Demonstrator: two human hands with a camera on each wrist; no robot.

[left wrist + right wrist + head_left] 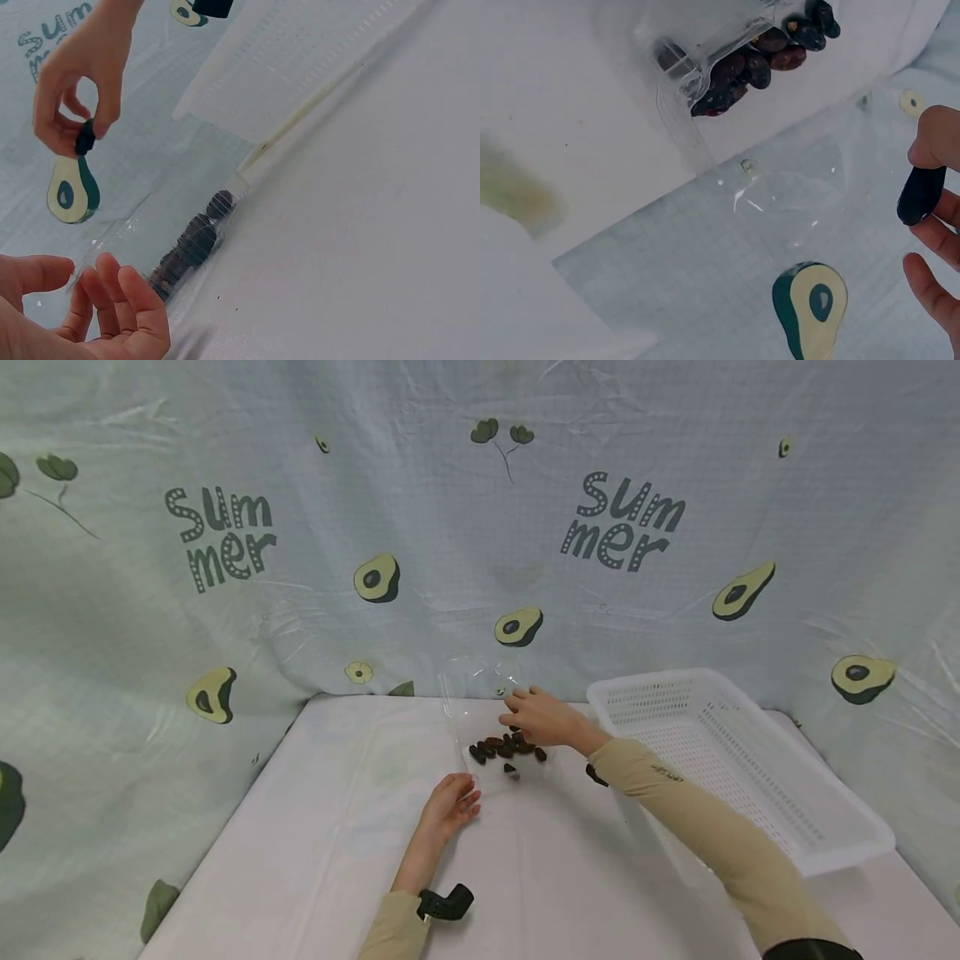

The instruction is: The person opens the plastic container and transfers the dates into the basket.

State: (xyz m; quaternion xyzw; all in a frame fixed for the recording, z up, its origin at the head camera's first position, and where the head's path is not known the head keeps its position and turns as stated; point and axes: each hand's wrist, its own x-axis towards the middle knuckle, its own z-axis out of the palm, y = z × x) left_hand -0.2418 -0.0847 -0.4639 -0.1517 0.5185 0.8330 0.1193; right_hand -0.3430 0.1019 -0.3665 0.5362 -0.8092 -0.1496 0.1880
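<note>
A clear plastic container with its lid raised stands on the table, with several dark dates in it. My right hand is above the container. In the right wrist view it pinches one dark, oval date between thumb and fingers. My left hand is beside the container's near left corner, palm inward and fingers loosely bent. In the left wrist view its fingertips are close to the clear plastic; whether they touch it I cannot tell. Nothing shows between the left thumb and fingers.
A white perforated basket stands at the right, under and beyond my right forearm. The white table meets a pale printed sheet hung at the back and sides. Each wrist carries a black strap device.
</note>
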